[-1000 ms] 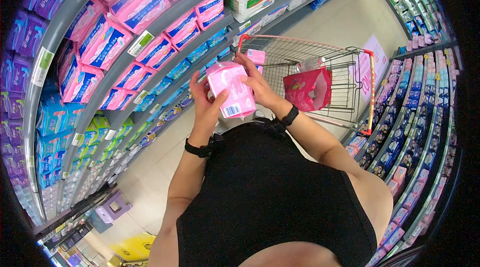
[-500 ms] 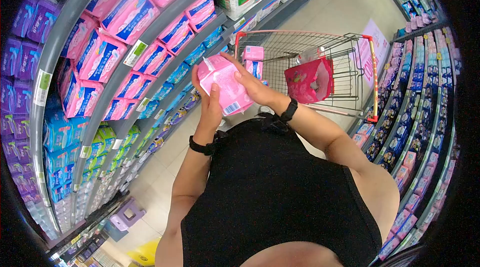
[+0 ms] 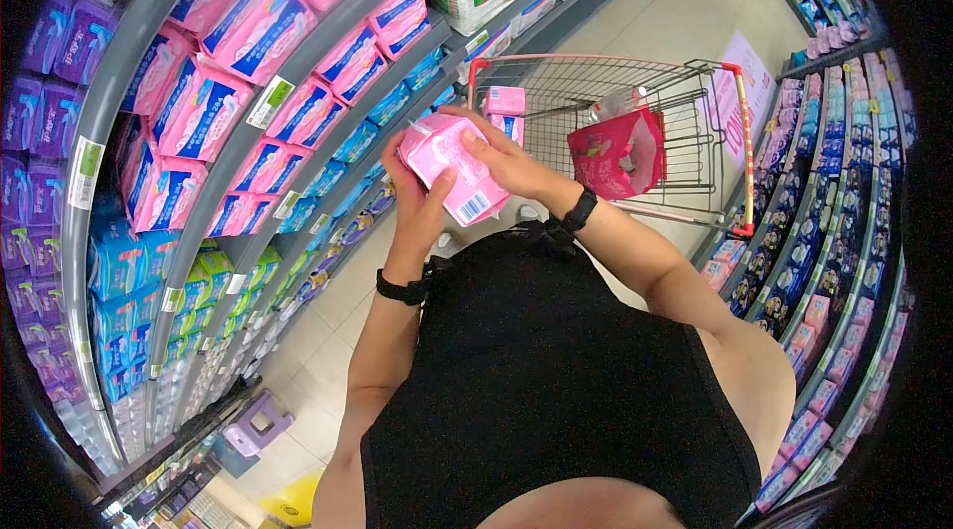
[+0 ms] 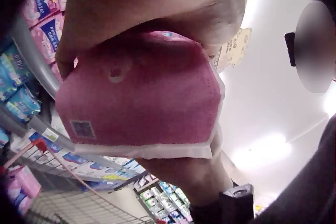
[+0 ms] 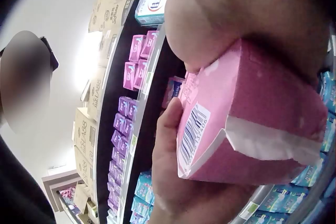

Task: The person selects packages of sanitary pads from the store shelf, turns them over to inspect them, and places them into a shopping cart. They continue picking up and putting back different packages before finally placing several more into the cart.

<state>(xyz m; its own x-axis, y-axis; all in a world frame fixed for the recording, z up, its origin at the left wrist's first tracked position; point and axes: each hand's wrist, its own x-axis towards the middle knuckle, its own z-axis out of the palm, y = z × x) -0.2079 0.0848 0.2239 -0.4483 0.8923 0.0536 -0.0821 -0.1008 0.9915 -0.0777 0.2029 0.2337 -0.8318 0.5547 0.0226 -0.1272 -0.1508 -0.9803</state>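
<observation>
A pink pack of sanitary pads (image 3: 452,157) is held in front of the chest in the head view, its barcode corner toward the body. My left hand (image 3: 417,197) grips its left side, thumb across the printed face. On the other side, my right hand (image 3: 504,164) holds the pack with the thumb on top and fingers around the far edge. The left wrist view shows a broad pink side of the pack (image 4: 142,98) with a pale sealed edge. In the right wrist view, the barcode and a folded white seam show on the pack (image 5: 252,124).
A wire shopping cart (image 3: 685,122) stands ahead to the right, holding a red bag (image 3: 617,154) and pink packs (image 3: 504,100). Shelves of pink packs (image 3: 204,112) curve along the left. More stocked shelves (image 3: 824,231) line the right. A purple stool (image 3: 260,422) sits on the floor behind left.
Both hands have stayed on the pack, which has tilted and shifted slightly. The left thumb has moved further over its printed face. The head view has shifted a little.
</observation>
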